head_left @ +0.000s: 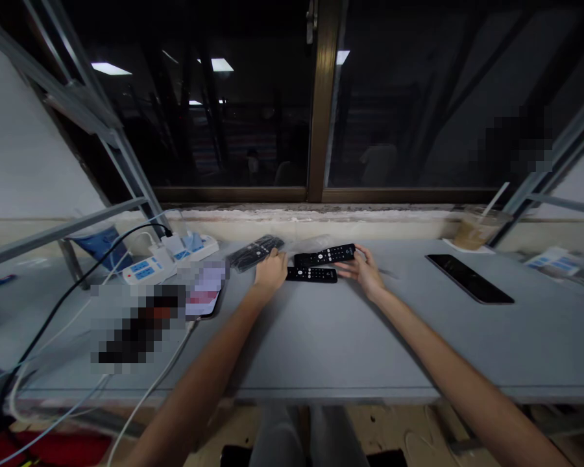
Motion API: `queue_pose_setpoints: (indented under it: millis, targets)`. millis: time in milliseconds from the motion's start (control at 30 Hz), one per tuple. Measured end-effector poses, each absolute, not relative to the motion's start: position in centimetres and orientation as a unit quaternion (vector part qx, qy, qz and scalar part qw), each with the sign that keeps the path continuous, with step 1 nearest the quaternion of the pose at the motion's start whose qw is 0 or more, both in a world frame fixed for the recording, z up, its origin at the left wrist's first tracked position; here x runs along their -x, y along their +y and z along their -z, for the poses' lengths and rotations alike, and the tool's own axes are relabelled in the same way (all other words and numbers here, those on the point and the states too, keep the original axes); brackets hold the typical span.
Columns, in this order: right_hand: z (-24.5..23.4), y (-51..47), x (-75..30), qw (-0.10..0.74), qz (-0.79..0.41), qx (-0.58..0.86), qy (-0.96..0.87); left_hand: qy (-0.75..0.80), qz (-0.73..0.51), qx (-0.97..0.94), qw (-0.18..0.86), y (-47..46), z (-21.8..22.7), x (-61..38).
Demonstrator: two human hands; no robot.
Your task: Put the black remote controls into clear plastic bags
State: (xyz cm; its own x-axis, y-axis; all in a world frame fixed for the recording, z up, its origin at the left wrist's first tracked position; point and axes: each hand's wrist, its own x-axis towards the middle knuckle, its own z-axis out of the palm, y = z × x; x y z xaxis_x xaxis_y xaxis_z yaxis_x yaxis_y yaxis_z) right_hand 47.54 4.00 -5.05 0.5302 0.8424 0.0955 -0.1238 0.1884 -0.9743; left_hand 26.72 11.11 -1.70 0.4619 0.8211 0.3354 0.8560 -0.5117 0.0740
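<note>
Two black remote controls lie side by side at the far middle of the grey table (pixel 321 337). My right hand (pixel 365 269) grips the right end of the farther remote (pixel 324 255). My left hand (pixel 271 269) rests with curled fingers at the left end of the nearer remote (pixel 312 275), touching it. A third black remote in a clear plastic bag (pixel 254 251) lies just left of my left hand. An empty clear bag (pixel 314 243) sits behind the remotes.
A white power strip (pixel 168 259) with plugs and cables sits at the left, near a phone (pixel 205 290). A black phone (pixel 468 277) lies at the right. An iced drink cup with a straw (pixel 474 228) stands by the window sill.
</note>
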Motion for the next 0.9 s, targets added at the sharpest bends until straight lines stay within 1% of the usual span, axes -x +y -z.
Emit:
queue_pose_setpoints:
  millis: [67, 233, 367, 433, 500, 600, 667, 733, 833, 900]
  targets:
    - [5.5, 4.2, -47.6, 0.669, -0.323, 0.559, -0.37, -0.501, 0.149, 0.85, 0.06, 10.8, 1.5, -26.8]
    - [6.8, 4.9, -48.3, 0.578, -0.2, 0.619, -0.494, -0.492, 0.146, 0.855, 0.066, 10.7, 1.8, -27.1]
    - [6.3, 4.7, -48.4, 0.538, -0.173, 0.638, -0.524, -0.507, 0.193, 0.833, 0.106, 10.8, 1.7, -26.8]
    - [5.4, 4.2, -48.2, 0.539, -0.15, 0.652, -0.512, -0.48, 0.239, 0.834, 0.128, 10.7, 1.2, -26.6]
    - [4.4, 3.5, -47.7, 0.556, -0.121, 0.65, -0.504, -0.428, 0.262, 0.857, 0.118, 10.4, 0.6, -26.6]
    - [3.2, 2.6, -46.9, 0.583, -0.071, 0.6, -0.543, -0.353, 0.227, 0.905, 0.074, 9.6, 0.2, -27.0]
    - [2.8, 2.3, -46.6, 0.586, -0.041, 0.571, -0.574, -0.322, 0.205, 0.922, 0.057, 9.0, 0.3, -27.4]
    - [2.7, 2.3, -46.5, 0.585, -0.034, 0.557, -0.588, -0.305, 0.212, 0.927, 0.044, 8.7, 0.4, -27.7]
    - [2.8, 2.4, -47.0, 0.583, -0.05, 0.558, -0.588, -0.303, 0.261, 0.916, 0.026, 9.0, 0.3, -27.3]
    - [2.6, 2.5, -47.6, 0.579, -0.039, 0.563, -0.589, -0.306, 0.293, 0.905, 0.036, 9.6, 0.1, -26.8]
